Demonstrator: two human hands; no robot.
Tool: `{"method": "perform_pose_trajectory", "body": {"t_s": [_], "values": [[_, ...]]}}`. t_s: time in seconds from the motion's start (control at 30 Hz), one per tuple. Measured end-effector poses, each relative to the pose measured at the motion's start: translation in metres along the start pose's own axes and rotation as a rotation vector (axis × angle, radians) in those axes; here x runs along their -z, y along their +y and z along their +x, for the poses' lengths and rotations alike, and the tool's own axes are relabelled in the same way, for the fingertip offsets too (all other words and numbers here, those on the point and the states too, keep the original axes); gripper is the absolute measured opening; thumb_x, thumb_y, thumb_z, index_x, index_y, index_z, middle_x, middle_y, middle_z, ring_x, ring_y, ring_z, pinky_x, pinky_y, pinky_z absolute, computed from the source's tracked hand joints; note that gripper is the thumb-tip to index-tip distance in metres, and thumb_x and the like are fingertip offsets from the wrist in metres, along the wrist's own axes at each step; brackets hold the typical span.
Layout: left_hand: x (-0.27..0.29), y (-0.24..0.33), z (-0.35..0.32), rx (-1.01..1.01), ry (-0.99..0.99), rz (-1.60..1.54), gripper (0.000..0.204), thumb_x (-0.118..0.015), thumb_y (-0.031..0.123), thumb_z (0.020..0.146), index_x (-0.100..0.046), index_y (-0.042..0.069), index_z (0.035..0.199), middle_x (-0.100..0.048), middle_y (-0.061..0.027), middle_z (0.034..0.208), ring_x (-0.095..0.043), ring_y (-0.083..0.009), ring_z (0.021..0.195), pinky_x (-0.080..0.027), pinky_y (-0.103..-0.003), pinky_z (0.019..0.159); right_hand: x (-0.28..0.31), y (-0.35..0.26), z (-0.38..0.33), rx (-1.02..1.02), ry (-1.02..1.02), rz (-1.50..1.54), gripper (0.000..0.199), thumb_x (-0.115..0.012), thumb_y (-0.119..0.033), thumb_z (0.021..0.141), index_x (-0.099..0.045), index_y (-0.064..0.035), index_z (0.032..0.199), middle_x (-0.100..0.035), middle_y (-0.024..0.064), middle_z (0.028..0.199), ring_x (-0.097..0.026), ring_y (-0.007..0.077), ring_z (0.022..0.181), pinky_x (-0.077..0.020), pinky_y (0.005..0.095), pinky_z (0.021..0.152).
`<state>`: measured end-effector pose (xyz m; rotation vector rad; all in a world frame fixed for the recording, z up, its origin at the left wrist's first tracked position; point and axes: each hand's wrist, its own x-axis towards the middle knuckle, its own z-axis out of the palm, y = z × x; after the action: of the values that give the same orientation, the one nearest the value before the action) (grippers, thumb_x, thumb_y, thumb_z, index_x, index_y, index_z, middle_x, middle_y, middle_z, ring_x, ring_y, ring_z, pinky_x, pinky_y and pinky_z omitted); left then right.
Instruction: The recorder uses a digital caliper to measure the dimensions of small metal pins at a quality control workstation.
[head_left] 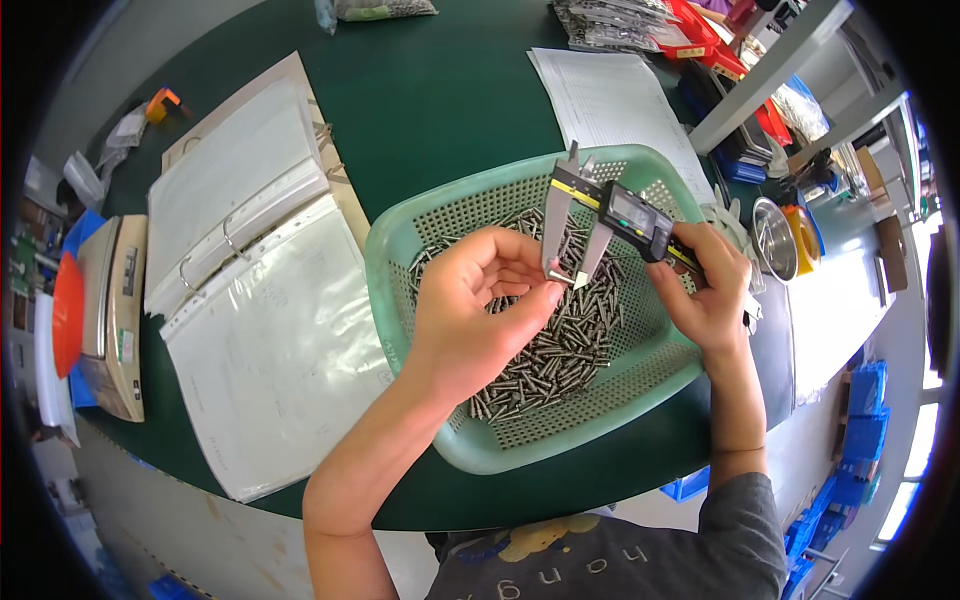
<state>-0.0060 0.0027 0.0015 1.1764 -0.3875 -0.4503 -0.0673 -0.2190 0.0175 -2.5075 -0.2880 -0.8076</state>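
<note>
Steel, small and slippery, the screw is sitting pinched between the left hand fingertips, over the green basket near the desk's front edge. Beyond, the right hand is gripping the digital caliper, whose jaws are closing across the screw. It probably handles best pinched by its ends.

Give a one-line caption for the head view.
Left hand holds a screw in caliper held by right hand, over basket.
</note>
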Motion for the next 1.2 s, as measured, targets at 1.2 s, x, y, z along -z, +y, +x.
{"method": "perform_pose_trajectory", "body": {"t_s": [1.2], "values": [[0.0026,0.0036,-0.0037,-0.157,0.077,0.090,0.014,-0.061,-0.001,0.078,-0.056,-0.001,0.091,-0.062,-0.0078,0.085,-0.051,-0.0056,0.067,-0.039,-0.018,0.058,-0.0076,0.0021,0.0002,0.123,0.113,-0.011,0.032,-0.068,-0.005,0.063,-0.057,0.0031,0.092,-0.052,0.0087,0.064,-0.053,0.0202,0.049,-0.0414,0.0274,0.043]]}}
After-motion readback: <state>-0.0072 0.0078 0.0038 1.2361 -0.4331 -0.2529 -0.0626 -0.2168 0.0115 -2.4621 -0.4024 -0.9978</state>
